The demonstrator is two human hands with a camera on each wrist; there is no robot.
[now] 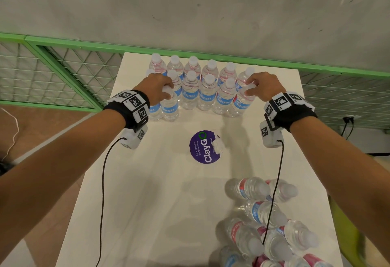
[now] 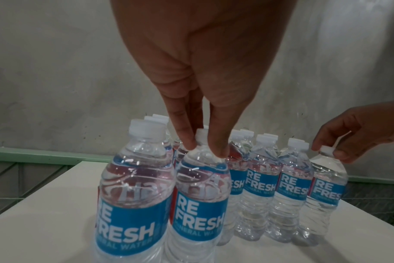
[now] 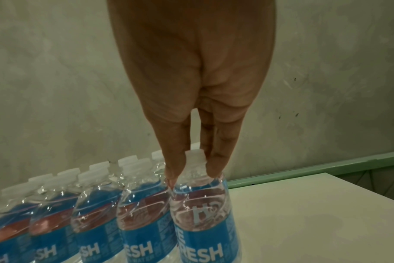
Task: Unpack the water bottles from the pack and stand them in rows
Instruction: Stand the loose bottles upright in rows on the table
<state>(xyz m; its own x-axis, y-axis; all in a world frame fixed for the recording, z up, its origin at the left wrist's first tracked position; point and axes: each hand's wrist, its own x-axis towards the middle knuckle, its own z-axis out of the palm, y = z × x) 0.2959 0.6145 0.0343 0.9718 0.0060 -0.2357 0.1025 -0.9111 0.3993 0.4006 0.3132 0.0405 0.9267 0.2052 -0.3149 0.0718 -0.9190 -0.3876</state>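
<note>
the left hand (image 1: 157,86) pinches the neck of a standing bottle (image 2: 198,192) just under its white cap; in the left wrist view two fingertips (image 2: 190,142) sit on each side of the cap. the right hand (image 1: 262,86) does the same with the bottle at the right end (image 3: 202,213) of the near row, its fingertips (image 3: 214,169) closed around the neck. both bottles look to stand on the white table (image 1: 147,182), but i cannot tell if their full weight is already on it. i think the neck hold is chosen because the bottle hangs straight and the fingers stay above the neighbours, so each one can go down in a tight place without pushing the others.

around these two, the other placed bottles (image 1: 209,85) stand upright and close together in two rows at the far edge of the table, labels mostly to the front. the left one stands a little in front of the near row's left end, so maybe it is not yet in line.

near the person, at the right, a heap of bottles (image 1: 272,224) lies on its side; whether wrap still covers them is not clear. so the task seems about half done. a round purple sticker (image 1: 202,147) is in the middle of the table, well apart from both groups.
</note>
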